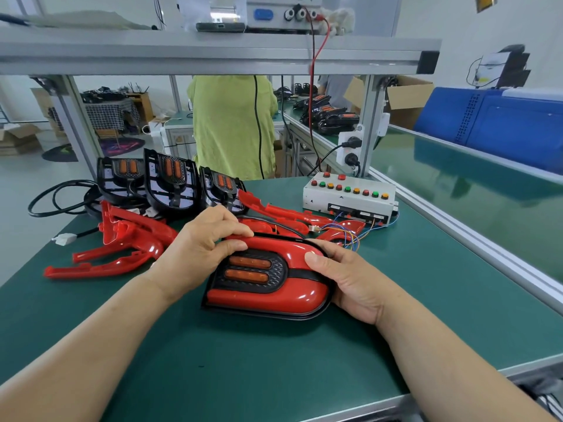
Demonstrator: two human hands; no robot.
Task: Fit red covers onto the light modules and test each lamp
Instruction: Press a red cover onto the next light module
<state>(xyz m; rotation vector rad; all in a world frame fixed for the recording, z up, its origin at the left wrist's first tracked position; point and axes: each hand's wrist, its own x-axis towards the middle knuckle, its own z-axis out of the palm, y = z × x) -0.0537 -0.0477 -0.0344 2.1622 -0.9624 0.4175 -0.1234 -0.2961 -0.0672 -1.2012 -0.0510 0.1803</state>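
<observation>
A light module with a red cover on it lies on the green mat in front of me, its two orange lenses facing up. My left hand grips its far left edge, fingers curled over the top of the cover. My right hand holds its right end, thumb pressed on the red cover. Three bare black modules lean upright behind. Loose red covers lie to the left, and other red covers lie behind the held lamp.
A white test box with coloured buttons sits at the back right, thin wires running from it. Black cables coil at the back left. A person in a green top stands beyond the bench. An aluminium rail borders the right.
</observation>
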